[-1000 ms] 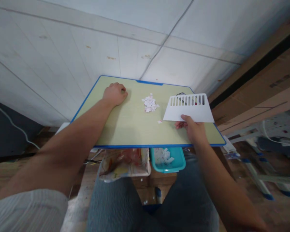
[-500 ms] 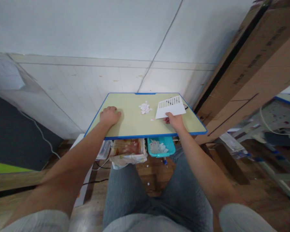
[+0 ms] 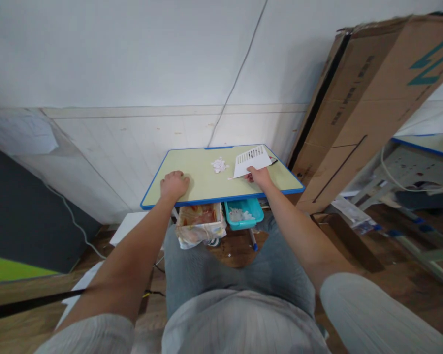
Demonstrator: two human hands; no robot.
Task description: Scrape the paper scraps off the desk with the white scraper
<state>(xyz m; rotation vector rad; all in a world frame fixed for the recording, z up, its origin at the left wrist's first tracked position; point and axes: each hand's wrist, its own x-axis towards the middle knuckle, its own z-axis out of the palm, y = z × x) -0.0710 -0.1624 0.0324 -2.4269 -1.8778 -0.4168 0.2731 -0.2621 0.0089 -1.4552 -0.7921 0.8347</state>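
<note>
A white card with a row of cut-out slots (image 3: 253,161) is pinched by its near edge in my right hand (image 3: 257,176), thumb on top and fingers beneath. It is held over the right part of a pale yellow-green table (image 3: 203,189) with a blue rim. Left of the card lies a small heap of white paper bits (image 3: 219,165). My left hand (image 3: 174,185) rests palm down on the table's left side, fingers lying on the surface and holding nothing. Past the card's right edge pokes a dark, thin object (image 3: 274,161), mostly hidden.
Below the table's front edge are a turquoise basket (image 3: 244,225) with white scraps inside and a bag-lined box (image 3: 201,233). A tall cardboard box (image 3: 349,113) stands at the right. Behind the table is a white wall (image 3: 140,59) with a hanging cable (image 3: 239,73).
The head view has tilted up and shifted, so the table appears slightly farther off. My right hand still grips the card, and my left hand stays on the table.
</note>
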